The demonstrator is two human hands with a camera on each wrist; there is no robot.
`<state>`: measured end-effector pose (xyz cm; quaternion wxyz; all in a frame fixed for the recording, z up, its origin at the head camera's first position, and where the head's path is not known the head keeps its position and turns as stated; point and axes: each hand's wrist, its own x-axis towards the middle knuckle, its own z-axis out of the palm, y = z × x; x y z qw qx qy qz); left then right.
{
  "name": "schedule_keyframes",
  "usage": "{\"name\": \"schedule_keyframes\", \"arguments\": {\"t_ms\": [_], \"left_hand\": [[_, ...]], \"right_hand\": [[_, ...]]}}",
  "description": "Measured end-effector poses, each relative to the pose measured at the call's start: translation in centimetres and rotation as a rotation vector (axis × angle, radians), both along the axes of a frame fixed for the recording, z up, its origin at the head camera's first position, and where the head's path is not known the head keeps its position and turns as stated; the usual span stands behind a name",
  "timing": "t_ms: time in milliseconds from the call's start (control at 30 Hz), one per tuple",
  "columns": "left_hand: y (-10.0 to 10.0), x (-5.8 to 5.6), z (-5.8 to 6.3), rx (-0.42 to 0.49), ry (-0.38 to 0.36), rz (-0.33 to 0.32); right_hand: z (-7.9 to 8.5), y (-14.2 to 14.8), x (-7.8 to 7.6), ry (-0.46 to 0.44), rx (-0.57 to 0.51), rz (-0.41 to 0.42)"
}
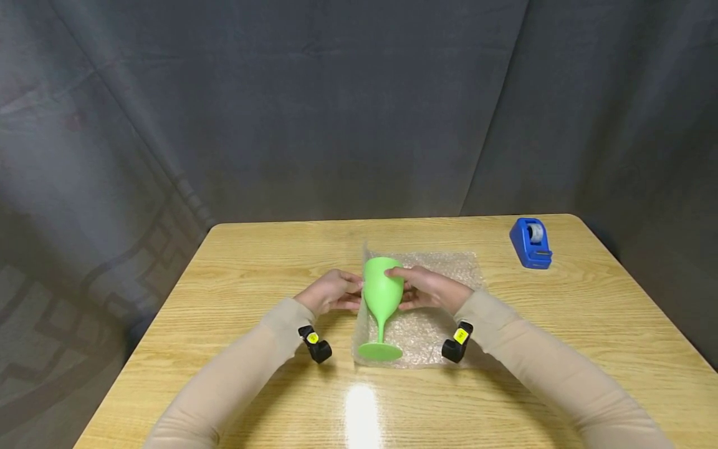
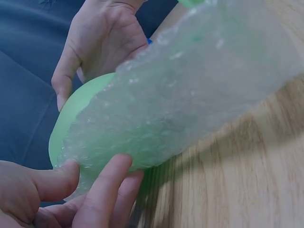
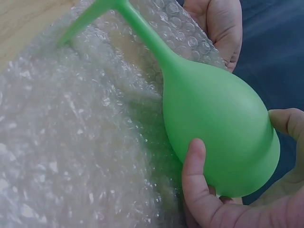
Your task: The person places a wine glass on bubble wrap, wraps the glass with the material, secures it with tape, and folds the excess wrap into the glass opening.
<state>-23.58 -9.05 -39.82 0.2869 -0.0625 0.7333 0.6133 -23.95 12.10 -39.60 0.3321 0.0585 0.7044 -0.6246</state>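
A light green plastic goblet lies over a sheet of bubble wrap, its round foot toward the near side. My right hand grips the goblet's bowl near the rim, thumb on top and fingers around the side. On the other side, my left hand pinches the raised left edge of the bubble wrap and holds it up against the bowl. Through the wrap, the left wrist view shows the goblet's green. The stem crosses above the wrap in the right wrist view.
A blue tape dispenser with a roll of clear tape stands at the back right of the wooden table. Dark grey cloth hangs behind the table. Each wrist carries a small black camera.
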Motion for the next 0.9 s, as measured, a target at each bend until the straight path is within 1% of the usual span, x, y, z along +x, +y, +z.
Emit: {"name": "schedule_keyframes", "arguments": {"t_ms": [267,367,467,633,700,900], "left_hand": [[-0.9,0.0,0.3,-0.007,0.037,-0.002],[-1.0,0.0,0.4,-0.016,0.038,0.001],[-0.8,0.0,0.6,-0.014,0.027,0.016],[-0.6,0.0,0.5,-0.006,0.017,0.038],[-0.5,-0.1,0.4,-0.008,0.015,0.032],[-0.4,-0.2,0.6,-0.012,0.017,-0.014]], "right_hand": [[-0.6,-0.7,0.1,-0.016,-0.062,-0.016],[-0.7,-0.7,0.1,-0.013,-0.077,-0.012],[-0.7,-0.5,0.2,-0.019,-0.096,-0.01],[-0.7,0.3,0.2,-0.042,-0.146,0.005],[-0.7,0.5,0.2,-0.056,-0.169,0.009],[-0.7,1.2,0.2,-0.103,-0.231,0.005]]}}
